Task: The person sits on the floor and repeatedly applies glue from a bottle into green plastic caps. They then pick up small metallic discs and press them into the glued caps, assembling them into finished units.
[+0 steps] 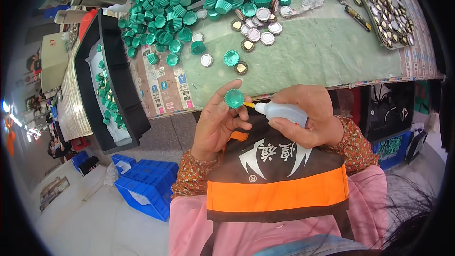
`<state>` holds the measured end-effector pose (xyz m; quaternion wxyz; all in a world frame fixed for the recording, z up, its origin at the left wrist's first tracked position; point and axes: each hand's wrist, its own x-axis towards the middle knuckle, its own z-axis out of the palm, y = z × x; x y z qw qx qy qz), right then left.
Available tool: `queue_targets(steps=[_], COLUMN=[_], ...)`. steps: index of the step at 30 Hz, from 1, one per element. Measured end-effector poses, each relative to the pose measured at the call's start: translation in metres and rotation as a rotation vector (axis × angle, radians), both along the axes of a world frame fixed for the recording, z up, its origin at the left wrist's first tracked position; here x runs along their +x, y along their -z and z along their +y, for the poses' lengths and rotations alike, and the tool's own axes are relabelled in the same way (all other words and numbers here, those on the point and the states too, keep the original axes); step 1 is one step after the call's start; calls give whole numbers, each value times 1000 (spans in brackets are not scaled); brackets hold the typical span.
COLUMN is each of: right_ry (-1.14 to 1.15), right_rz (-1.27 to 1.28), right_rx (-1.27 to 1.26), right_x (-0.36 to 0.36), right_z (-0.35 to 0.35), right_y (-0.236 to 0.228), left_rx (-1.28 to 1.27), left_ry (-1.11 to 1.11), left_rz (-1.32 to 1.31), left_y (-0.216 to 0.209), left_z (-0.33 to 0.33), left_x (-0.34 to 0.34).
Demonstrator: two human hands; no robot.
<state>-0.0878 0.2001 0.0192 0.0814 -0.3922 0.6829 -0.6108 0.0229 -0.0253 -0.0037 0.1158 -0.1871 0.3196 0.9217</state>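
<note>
Just off the table's front edge, my left hand (214,125) is closed on a small green fluted cup (233,98), held by its rim between thumb and fingers. My right hand (315,116) wraps round a translucent white squeeze bottle (286,113), tilted almost level. The bottle's thin yellow tip (248,105) points left and reaches the right edge of the cup; whether it touches I cannot tell. On the table ahead lie another green cup (231,58) and a dark-rimmed cap with a gold centre (241,68). Silver bottle caps (254,34) sit in a loose cluster beyond them.
A large heap of green cups (166,7) covers the table's far left. At the far right stands a tray (393,42) full of caps, beside a dark marker-like tube (358,17). A black bin (135,99) holding green pieces is at left, above blue crates (147,180).
</note>
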Motion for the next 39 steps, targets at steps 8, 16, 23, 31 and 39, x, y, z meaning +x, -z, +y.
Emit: queue_targets(steps=[8, 16, 23, 31, 39], right_ry=[-17, -39, -41, -21, 56], right_rz=[120, 90, 95, -5, -134], right_rx=[25, 35, 25, 60, 31], right_x=[2, 5, 6, 9, 5], right_z=[-2, -6, -7, -4, 2], right_y=[5, 3, 5, 6, 8], left_rx=[-58, -93, -131, -172, -238], left_ry=[58, 75, 86, 104, 96], left_rz=[-13, -24, -50, -68, -105], left_y=[3, 4, 4, 2, -5], left_z=[1, 2, 3, 7, 4], left_x=[3, 5, 7, 9, 10])
